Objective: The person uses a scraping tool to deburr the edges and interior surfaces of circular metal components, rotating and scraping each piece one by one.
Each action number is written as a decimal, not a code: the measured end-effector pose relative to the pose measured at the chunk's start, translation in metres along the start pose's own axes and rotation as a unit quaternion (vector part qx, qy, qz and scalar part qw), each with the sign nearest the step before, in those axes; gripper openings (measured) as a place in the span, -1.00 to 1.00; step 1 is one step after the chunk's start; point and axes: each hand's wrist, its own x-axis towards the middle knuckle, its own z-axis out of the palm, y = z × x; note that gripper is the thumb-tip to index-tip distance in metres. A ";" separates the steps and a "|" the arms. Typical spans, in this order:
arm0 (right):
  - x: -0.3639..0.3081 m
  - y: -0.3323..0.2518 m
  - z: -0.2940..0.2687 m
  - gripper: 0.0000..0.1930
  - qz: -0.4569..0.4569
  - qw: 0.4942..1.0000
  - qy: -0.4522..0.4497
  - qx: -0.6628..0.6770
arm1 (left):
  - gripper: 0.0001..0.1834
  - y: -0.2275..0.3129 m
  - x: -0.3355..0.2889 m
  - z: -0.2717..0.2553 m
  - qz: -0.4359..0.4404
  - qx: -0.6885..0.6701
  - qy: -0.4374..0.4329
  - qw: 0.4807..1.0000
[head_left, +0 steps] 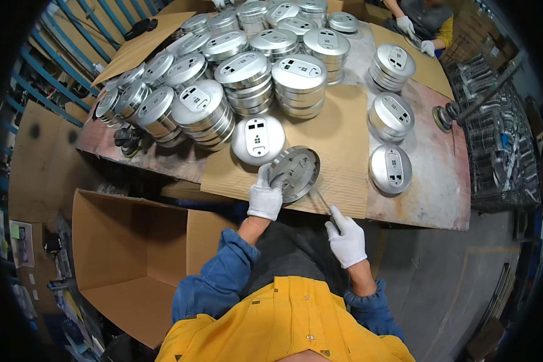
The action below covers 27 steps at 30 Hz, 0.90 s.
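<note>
Left hand [265,198] gripping tilted round metal cover [298,175], hollow side showing, at 8 o'clock rim, over cardboard sheet [344,163]'s near edge. Right hand [347,241] closed round thin rod tool [321,197], tip at cover's 4 o'clock; contact unclear.

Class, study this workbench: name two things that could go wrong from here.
The thin tool in the right hand meets or nears the rim of the metal disc gripped by the left hand; a slip might scratch it. Stacked metal housings stand close by, so a bump could topple some.
</note>
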 end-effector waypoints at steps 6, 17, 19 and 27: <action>0.010 -0.036 -0.016 -0.69 -0.020 0.971 -0.152 -0.182 | -0.62 -0.014 -0.006 -0.011 0.025 0.116 -0.012 0.993; 0.030 -0.067 -0.026 -0.71 -0.034 0.928 -0.256 -0.267 | -0.67 -0.030 -0.023 -0.012 0.067 0.076 0.025 0.995; 0.034 -0.069 -0.026 -0.71 -0.038 0.925 -0.260 -0.275 | -0.69 -0.023 -0.024 -0.012 0.076 0.098 0.018 0.992; 0.045 -0.073 -0.025 -0.64 -0.093 0.916 -0.263 -0.289 | -0.69 -0.009 -0.027 -0.013 0.146 0.108 0.010 0.983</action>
